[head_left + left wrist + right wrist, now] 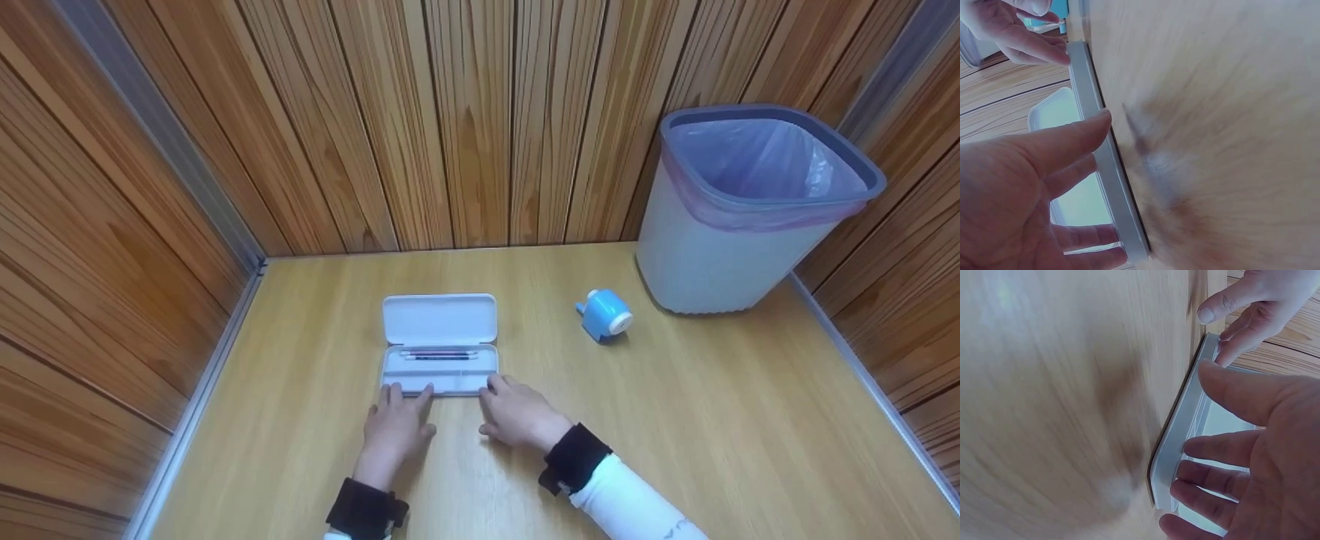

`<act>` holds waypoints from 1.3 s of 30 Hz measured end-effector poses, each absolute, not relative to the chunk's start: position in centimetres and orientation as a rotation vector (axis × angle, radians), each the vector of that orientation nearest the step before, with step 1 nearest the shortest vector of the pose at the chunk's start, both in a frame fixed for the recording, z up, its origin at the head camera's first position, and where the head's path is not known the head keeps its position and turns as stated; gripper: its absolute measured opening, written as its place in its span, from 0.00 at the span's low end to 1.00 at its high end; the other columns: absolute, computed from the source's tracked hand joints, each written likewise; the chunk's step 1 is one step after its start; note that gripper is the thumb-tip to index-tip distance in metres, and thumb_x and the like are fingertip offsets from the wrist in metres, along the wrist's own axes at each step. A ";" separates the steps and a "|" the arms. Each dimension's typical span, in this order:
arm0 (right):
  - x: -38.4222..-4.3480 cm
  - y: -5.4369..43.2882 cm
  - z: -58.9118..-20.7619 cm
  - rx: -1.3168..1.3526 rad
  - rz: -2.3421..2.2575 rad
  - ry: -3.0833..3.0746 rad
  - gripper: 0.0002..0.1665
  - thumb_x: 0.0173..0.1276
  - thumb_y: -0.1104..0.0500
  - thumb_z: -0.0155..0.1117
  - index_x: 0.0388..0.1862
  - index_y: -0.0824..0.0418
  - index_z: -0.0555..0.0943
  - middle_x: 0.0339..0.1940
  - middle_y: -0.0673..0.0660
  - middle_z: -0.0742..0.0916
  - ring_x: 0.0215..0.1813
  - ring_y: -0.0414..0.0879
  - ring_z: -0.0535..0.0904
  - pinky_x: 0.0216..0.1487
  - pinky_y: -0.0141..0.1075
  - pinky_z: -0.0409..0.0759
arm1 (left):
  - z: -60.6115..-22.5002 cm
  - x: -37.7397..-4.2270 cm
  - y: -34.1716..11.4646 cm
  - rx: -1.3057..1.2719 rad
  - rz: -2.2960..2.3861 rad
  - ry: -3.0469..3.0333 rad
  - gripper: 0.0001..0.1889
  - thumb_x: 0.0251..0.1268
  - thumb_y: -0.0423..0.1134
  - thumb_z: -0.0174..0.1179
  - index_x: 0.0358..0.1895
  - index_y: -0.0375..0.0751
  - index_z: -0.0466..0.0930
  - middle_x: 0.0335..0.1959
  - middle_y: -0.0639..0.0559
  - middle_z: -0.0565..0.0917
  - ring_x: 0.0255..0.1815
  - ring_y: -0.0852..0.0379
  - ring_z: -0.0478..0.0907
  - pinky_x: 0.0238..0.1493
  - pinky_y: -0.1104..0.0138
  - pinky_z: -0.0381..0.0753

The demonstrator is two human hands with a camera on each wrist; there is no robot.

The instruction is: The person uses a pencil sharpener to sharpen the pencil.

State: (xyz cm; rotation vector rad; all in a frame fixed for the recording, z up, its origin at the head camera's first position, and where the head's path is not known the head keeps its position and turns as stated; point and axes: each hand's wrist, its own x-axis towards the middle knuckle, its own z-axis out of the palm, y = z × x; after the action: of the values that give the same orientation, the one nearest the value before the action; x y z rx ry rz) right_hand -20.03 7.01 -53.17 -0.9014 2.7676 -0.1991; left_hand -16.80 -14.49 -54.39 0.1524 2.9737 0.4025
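A white pencil case [450, 383] lies on the table with its lid [440, 319] raised away from me. Inside, a few slim pencils [440, 357] lie in the far compartment. My left hand [394, 426] is at the front left of the case, and its fingertips reach the front edge. At the front right corner is my right hand [519, 412], fingers loosely bent against the rim. In the left wrist view, the left thumb lies by the case's front wall [1124, 211]. The right wrist view shows the right fingers [1213, 500] extended over the rim, gripping nothing.
A blue and white pencil sharpener [604, 313] with a crank stands to the right of the case. Farther right, a white bin [720, 262] with a grey rim and plastic liner stands in the back corner. Wood-panelled walls [472, 135] bound the table [315, 322] at the back and sides.
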 end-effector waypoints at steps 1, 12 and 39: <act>-20.0 7.1 -53.2 -0.904 -0.209 2.765 0.33 0.67 0.45 0.66 0.63 0.64 0.75 0.54 0.59 0.76 0.53 0.51 0.75 0.53 0.42 0.78 | -54.4 -16.8 -14.5 0.153 0.401 2.972 0.32 0.61 0.46 0.67 0.69 0.49 0.72 0.64 0.24 0.64 0.68 0.27 0.58 0.60 0.37 0.65; -20.5 9.1 -52.7 -0.913 -0.459 2.735 0.29 0.69 0.49 0.63 0.65 0.61 0.75 0.67 0.64 0.73 0.64 0.57 0.71 0.61 0.48 0.73 | -54.0 -17.7 -14.4 0.167 0.409 3.011 0.33 0.61 0.47 0.67 0.71 0.46 0.69 0.62 0.26 0.69 0.63 0.30 0.67 0.54 0.40 0.72; -27.3 17.6 -50.5 -0.670 -0.458 3.106 0.31 0.68 0.52 0.65 0.70 0.54 0.73 0.73 0.65 0.67 0.72 0.66 0.60 0.67 0.64 0.58 | -54.3 -24.8 -12.6 0.495 0.275 3.279 0.12 0.65 0.44 0.64 0.45 0.40 0.86 0.39 0.45 0.82 0.42 0.46 0.79 0.46 0.48 0.78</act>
State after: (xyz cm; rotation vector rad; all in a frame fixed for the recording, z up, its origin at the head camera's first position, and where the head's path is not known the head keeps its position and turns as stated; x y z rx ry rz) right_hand -27.30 17.63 -50.46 -0.6696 3.1061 -0.4580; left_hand -24.81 -12.63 -54.27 0.4952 3.2785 0.2750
